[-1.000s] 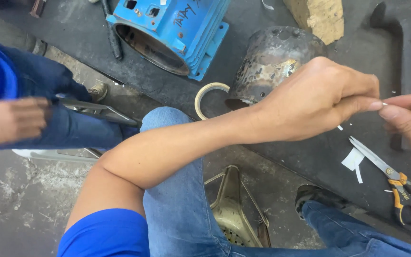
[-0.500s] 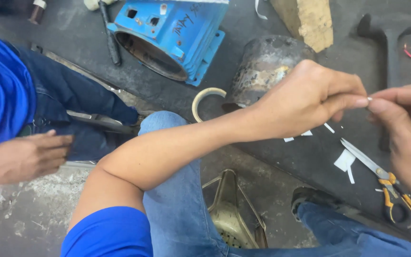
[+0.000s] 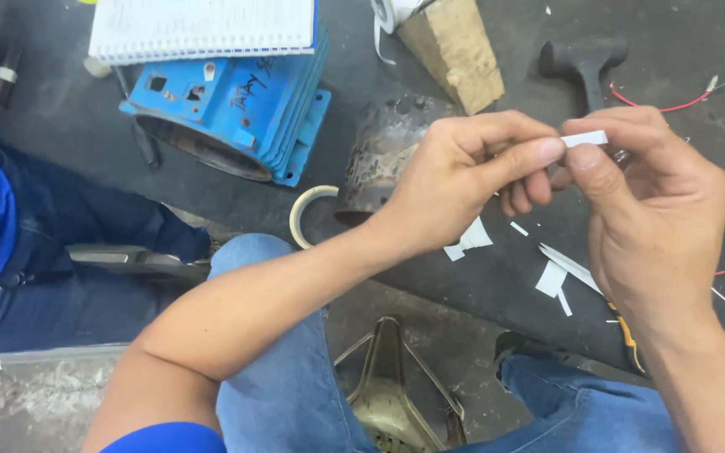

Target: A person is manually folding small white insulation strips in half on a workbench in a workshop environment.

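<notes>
White paper strip (image 3: pixel 587 138), thin and stiff-looking, sits pinched between both of my hands, held up above the dark floor mat (image 3: pixel 698 50) and to the right of the rusty metal cylinder (image 3: pixel 379 159). I read my left hand (image 3: pixel 463 189) as closed on the strip's left end, thumb and forefinger pressed together, the other fingers curled under. My right hand (image 3: pixel 648 210) closes on the same strip from the other side, thumb on top, so the short piece is braced at both ends; I judge that grip keeps such a flimsy sliver flat and steady for fine handling.

Below the cylinder and toward the right lie small white paper offcuts (image 3: pixel 472 237), angular and flat, scattered on the mat. A pair of scissors with a yellow handle (image 3: pixel 593 289) lies further right of those scraps, partly hidden under my right wrist. Just left of the cylinder's base rests a pale roll of tape (image 3: pixel 308 214), lying on its side. Further left stands a blue ribbed motor housing (image 3: pixel 237 113) of cast metal, with a spiral-bound notebook (image 3: pixel 203 29) laid on top. Above and right of the cylinder stands a rough wooden block (image 3: pixel 453 52), and beyond it a black rubber mallet (image 3: pixel 582 63) and a thin red wire (image 3: pixel 660 105). Another person's blue-clad leg (image 3: pixel 52 252) fills the far left.
</notes>
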